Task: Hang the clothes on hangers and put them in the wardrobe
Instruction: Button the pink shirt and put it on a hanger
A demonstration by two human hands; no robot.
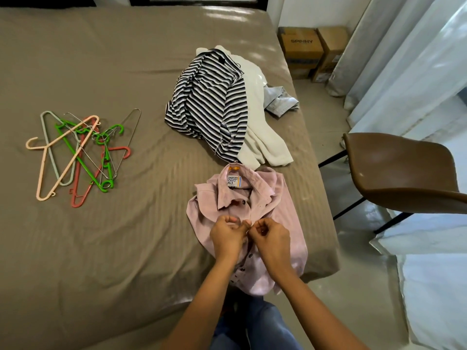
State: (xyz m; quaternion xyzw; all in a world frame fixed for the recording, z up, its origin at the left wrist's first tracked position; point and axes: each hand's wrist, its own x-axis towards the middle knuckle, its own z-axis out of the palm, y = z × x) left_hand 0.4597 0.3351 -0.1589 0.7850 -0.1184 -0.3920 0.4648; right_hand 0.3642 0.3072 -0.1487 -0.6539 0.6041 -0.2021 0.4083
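Observation:
A pink button-up shirt (285,218) lies collar-up at the near right edge of the bed. My left hand (227,236) and my right hand (271,236) meet over its button placket, each pinching the fabric near a button. Behind it a black-and-white striped shirt (209,107) lies crumpled over a white garment (262,145), with a pale grey piece of clothing (280,102) beside them. A loose pile of hangers (75,152), pink, green, red, pale grey and wire, sits on the left of the bed. No wardrobe is in view.
The bed (101,248) has a brown-grey sheet. A brown chair (404,173) stands close by the bed's right side. Two cardboard boxes (303,49) sit on the floor at the back right, next to white curtains (417,72).

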